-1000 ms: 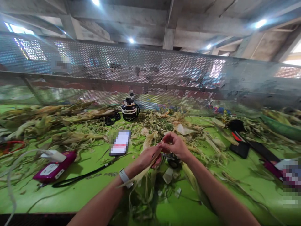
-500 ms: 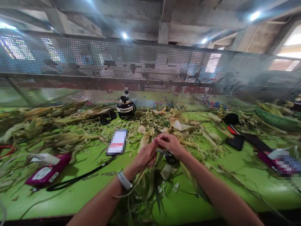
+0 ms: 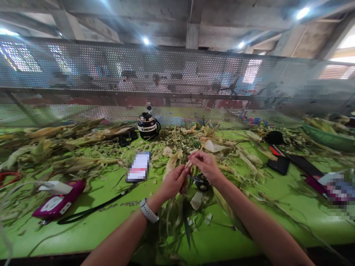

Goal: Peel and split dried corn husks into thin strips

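My left hand (image 3: pixel 174 181), with a white watch (image 3: pixel 149 211) on its wrist, is closed in a pinch over the table's middle. Just to its right, my right hand (image 3: pixel 207 167) pinches too, its fingertips almost touching the left ones. Between them shows a small pale strip (image 3: pixel 189 163) that looks like corn husk, largely covered by the fingers. Below the hands lie loose husk strips (image 3: pixel 177 214) and a pale chunk (image 3: pixel 196 200). A small round black object (image 3: pixel 202 182) sits under my right wrist, partly hidden.
A phone (image 3: pixel 139 167) and a purple power box (image 3: pixel 59 199) lie left on the green table (image 3: pixel 105 240). A black jug (image 3: pixel 148 126) stands behind, before a perforated metal screen (image 3: pixel 177 81). Corn husks (image 3: pixel 55 142) cover the back left. A green basket (image 3: pixel 330 139) is at far right.
My right hand has shifted slightly up and right, and my left hand has turned, its fingers now more upright. More of the pale strip shows between the fingertips.
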`<state>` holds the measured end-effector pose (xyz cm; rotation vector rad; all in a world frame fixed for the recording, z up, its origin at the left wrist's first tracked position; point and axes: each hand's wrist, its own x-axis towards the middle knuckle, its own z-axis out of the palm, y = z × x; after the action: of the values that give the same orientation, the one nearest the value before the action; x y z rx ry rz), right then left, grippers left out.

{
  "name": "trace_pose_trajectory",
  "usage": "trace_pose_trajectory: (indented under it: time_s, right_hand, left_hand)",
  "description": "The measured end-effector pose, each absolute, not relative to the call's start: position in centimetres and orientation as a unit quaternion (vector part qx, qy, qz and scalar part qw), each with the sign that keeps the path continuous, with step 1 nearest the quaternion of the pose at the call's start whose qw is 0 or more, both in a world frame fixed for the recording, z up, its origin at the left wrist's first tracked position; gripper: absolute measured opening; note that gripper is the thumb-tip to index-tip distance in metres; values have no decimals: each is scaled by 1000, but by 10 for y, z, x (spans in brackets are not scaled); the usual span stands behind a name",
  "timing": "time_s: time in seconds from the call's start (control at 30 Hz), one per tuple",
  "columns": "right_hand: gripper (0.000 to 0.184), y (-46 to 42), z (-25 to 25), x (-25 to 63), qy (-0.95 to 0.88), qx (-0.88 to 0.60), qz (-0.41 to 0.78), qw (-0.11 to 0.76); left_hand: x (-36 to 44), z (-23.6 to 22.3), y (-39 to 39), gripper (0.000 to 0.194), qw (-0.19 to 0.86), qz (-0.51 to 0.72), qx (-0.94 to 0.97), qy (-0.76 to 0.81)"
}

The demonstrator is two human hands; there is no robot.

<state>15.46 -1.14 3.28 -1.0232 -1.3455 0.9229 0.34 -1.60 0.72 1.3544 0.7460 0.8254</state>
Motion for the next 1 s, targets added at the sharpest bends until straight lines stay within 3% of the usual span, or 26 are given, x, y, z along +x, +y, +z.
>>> trace_pose_trajectory:
  time_s: [0.23, 0.47, 0.67, 0.73, 0.83, 0.93, 1.0]
  right_hand:
    - [24, -5, 47, 173, -521, -436, 373, 632]
    - [24, 10, 66, 227, -390, -446, 339, 731]
    - [21, 15, 73, 263, -309, -382, 333, 805]
    - [18, 11, 79, 272, -299, -358, 350, 812]
    - [16, -1, 88, 271, -372, -363, 390, 760]
    - [25, -17, 90, 243, -513, -383, 435, 634]
    - [28, -23, 84, 215, -600, -397, 446, 532]
  left_hand:
    - [-6, 26, -18, 37, 675, 288, 602, 314]
    - [-16, 34, -7, 38, 707, 290, 582, 279]
    - [-46, 45, 2, 24, 764, 271, 537, 234]
    - [-57, 48, 6, 28, 783, 279, 525, 181]
    - [-58, 46, 14, 34, 779, 365, 476, 181]
    - [-40, 40, 15, 23, 763, 438, 407, 244]
    - [-23, 34, 7, 29, 778, 418, 405, 238]
